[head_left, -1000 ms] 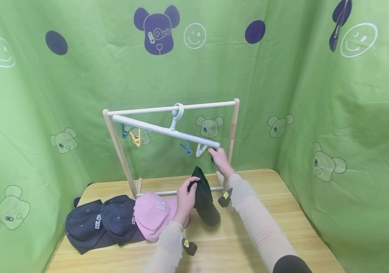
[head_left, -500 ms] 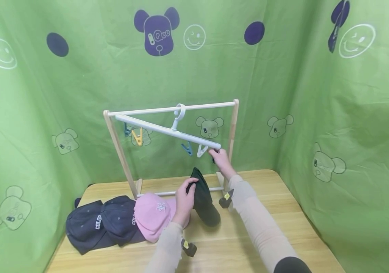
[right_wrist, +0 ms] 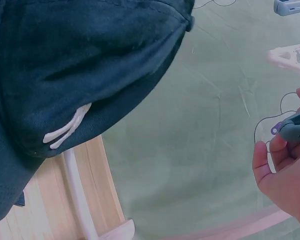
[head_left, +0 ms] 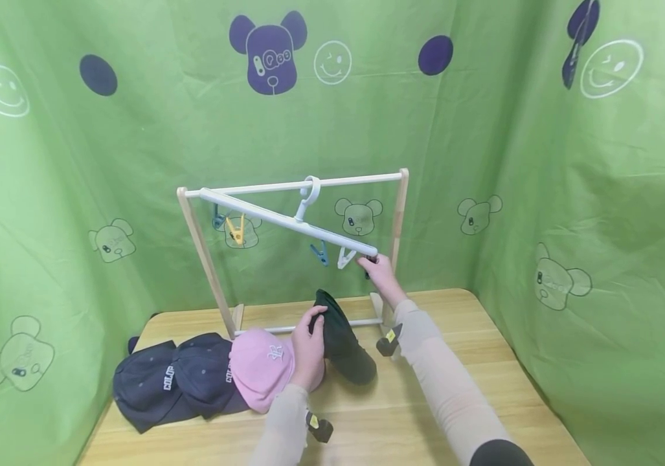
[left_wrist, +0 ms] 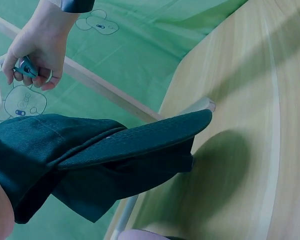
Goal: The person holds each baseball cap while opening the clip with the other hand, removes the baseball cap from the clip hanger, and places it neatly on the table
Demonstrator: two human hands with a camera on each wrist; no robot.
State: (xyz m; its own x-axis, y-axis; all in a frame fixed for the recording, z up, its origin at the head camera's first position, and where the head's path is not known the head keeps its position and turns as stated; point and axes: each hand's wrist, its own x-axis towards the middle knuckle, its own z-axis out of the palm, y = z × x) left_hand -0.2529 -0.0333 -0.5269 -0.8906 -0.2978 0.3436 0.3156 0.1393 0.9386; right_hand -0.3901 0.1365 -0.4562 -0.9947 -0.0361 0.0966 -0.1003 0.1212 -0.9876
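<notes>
My left hand (head_left: 309,346) grips the edge of a dark cap (head_left: 344,343) and holds it over the table below the hanger's right half. In the left wrist view the brim of this cap (left_wrist: 140,140) points toward the wooden tabletop. At the right end of the white hanger (head_left: 285,220), my right hand (head_left: 380,272) pinches a dark blue clip (left_wrist: 27,67) between thumb and fingers. The hanger tilts down to the right. Other clips hang from it: a white clip (head_left: 345,257), a blue clip (head_left: 320,252), a yellow clip (head_left: 236,232) and another blue clip (head_left: 218,220).
A wooden rack (head_left: 210,272) carries the hanger by its hook on the top rail (head_left: 361,180). On the table (head_left: 449,388), left of the left hand, lie a pink cap (head_left: 262,369) and dark navy caps (head_left: 204,369) in an overlapping row. Green curtains (head_left: 355,129) surround the table.
My left hand has shifted slightly left, and the top of the dark cap has tilted left with it. The hanger's left end has risen a little. My right hand stays at the clip.
</notes>
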